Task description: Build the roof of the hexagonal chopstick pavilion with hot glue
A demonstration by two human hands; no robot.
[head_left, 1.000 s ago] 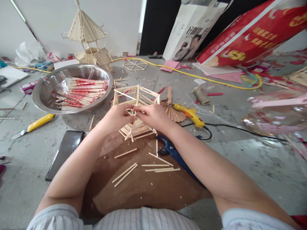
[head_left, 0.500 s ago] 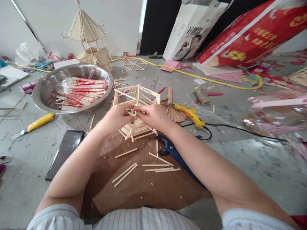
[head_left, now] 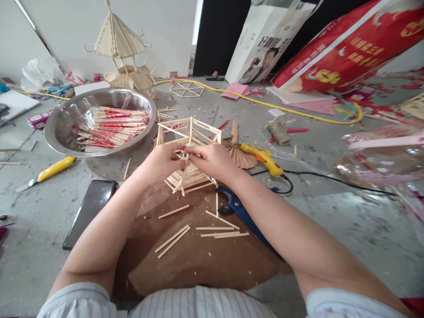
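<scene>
A six-sided frame of thin wooden sticks (head_left: 194, 187) stands on a brown sheet (head_left: 198, 269) in front of me. My left hand (head_left: 165, 162) and my right hand (head_left: 210, 160) meet at its near upper side. The fingers of both are closed in a pinch there, fingertips almost touching. They seem to grip the frame's sticks near a corner, though the fingers partly cover that spot. Several loose cut sticks (head_left: 174, 242) lie on the sheet nearer me. Blue-handled cutters (head_left: 240, 210) rest beneath my right forearm.
At left are a steel bowl (head_left: 53, 141) holding packs of sticks, a yellow utility knife (head_left: 54, 170) and a phone (head_left: 89, 216). Right of the frame lies a yellow glue gun (head_left: 265, 161) with a black cord. A stick pagoda (head_left: 121, 48) and red bag (head_left: 347, 48) stand behind.
</scene>
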